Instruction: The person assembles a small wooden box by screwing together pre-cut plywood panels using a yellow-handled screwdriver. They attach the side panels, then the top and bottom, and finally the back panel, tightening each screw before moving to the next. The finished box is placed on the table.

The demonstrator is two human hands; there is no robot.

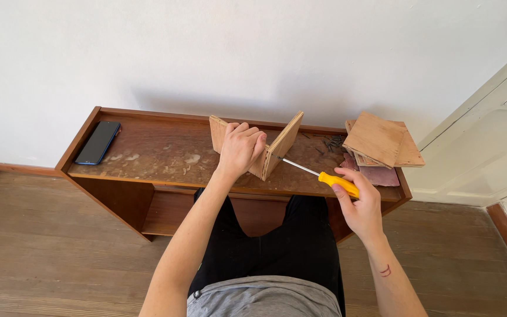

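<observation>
1. Head view, screwdriver [324, 175]: yellow handle, thin steel shaft. Its long axis runs from lower right to upper left, tip pointing at the outer face of the plywood assembly [265, 151], low on the right-hand board. The handle hangs over the bench's near edge.
2. Head view, right hand [359, 205]: grip wrapped around the yellow handle, thumb along its top; the hand sits off the near edge, in front of the bench.
3. Head view, left hand [240, 148]: grip curled over the top edges of the plywood assembly, fingers draped across, pressing it down.
4. Head view, plywood assembly: thin boards stood on edge and joined into an angled, V-like form, the right-hand board leaning up and away to the right. It stands mid-bench, nearer the back wall than the front edge.
5. Head view, bench [159, 158]: low, dark brown wood with raised side lips and a worn, pale-blotched top; it is pushed against a white wall.
6. Head view, phone [98, 142]: dark, lying flat at the far left end, well apart from the work; bare top lies between them.
7. Head view, stack of plywood squares [382, 141]: at the right end, overhanging the edge, resting on reddish sandpaper sheets [382, 175].
8. Head view, loose screws [333, 141]: small dark heap just left of the stack, near the back.
</observation>
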